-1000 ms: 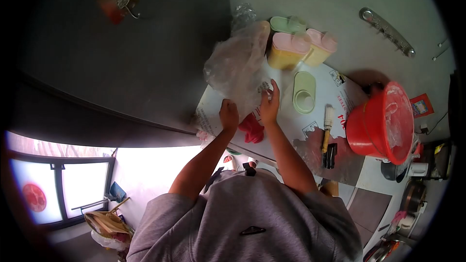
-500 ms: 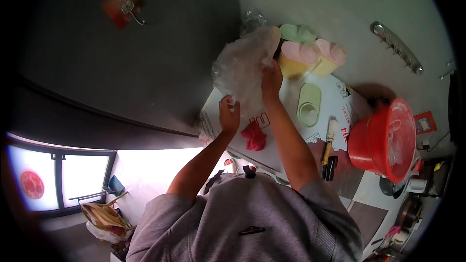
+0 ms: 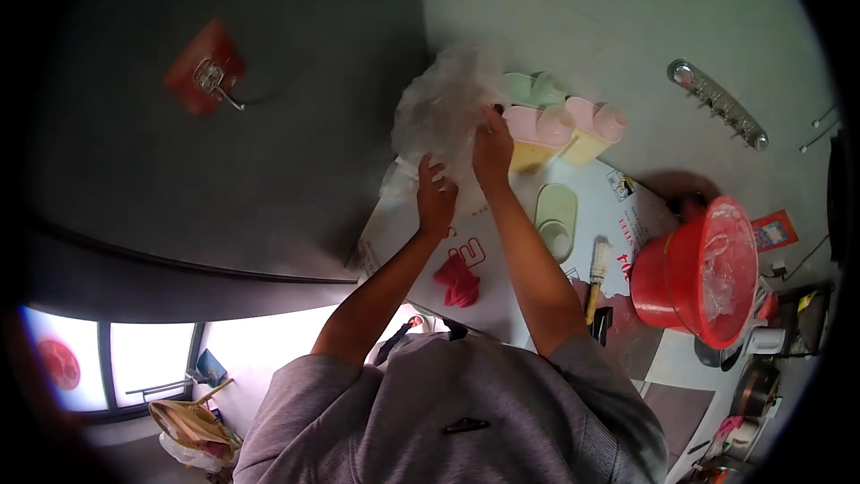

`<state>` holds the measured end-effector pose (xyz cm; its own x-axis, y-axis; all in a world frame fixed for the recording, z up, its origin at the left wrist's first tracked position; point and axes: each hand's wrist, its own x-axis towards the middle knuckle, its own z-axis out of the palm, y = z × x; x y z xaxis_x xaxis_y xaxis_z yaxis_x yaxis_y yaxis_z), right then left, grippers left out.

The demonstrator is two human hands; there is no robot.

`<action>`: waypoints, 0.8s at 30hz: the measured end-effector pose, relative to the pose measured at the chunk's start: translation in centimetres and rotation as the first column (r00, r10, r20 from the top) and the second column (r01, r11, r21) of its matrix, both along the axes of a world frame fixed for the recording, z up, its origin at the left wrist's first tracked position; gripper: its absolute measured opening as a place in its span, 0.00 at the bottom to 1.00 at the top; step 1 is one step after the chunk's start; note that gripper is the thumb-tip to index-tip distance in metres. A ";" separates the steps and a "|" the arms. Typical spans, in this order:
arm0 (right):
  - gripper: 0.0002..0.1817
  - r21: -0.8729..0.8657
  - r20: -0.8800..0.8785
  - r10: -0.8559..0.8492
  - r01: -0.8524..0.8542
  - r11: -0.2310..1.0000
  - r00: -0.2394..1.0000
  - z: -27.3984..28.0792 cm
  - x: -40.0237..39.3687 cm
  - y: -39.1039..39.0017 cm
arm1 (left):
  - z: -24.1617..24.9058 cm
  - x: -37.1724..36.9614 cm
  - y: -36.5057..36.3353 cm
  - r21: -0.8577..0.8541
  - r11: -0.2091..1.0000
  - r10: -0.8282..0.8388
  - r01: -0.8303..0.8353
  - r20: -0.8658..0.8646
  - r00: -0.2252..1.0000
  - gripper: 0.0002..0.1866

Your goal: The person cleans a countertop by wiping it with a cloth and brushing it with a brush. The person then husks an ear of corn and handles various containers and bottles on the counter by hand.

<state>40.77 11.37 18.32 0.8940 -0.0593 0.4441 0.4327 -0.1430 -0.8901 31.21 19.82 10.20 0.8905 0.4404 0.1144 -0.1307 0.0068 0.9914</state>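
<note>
We're handling the crumpled, translucent plastic bag (image 3: 443,112) — left hand (image 3: 437,202) with fingers parted, right hand (image 3: 493,157) at its edge, grip unclear — and gentleness seems called for next.

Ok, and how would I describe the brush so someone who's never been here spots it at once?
Find the big red bucket on the right of the picture. Just left of it, on the pale tabletop, the brush lies near a pale green oblong piece. Only it has whitish bristles on a slim yellowish handle.
</note>
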 end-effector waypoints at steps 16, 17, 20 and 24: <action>0.09 -0.186 -0.462 0.242 -0.359 0.914 0.854 -11.5 -9.5 -4.3 | -2.3 -4.7 4.6 0.104 0.975 0.203 -0.195 -0.070 0.977 0.42; 0.09 -0.127 -0.525 0.283 -0.403 0.906 0.802 -12.1 -10.2 -4.1 | -1.7 -4.8 4.2 -0.121 0.986 0.097 -0.112 -0.123 0.988 0.43; 0.12 -0.037 -0.611 0.370 -0.493 0.869 0.700 -12.1 -13.2 -2.9 | -1.4 -5.2 3.3 -0.397 0.916 -0.128 0.054 -0.163 0.978 0.39; 0.11 -0.149 -0.566 0.377 -0.541 0.828 0.733 -10.3 -16.0 -3.2 | -2.7 -6.5 3.1 -0.143 0.990 -0.033 0.018 -0.104 0.994 0.23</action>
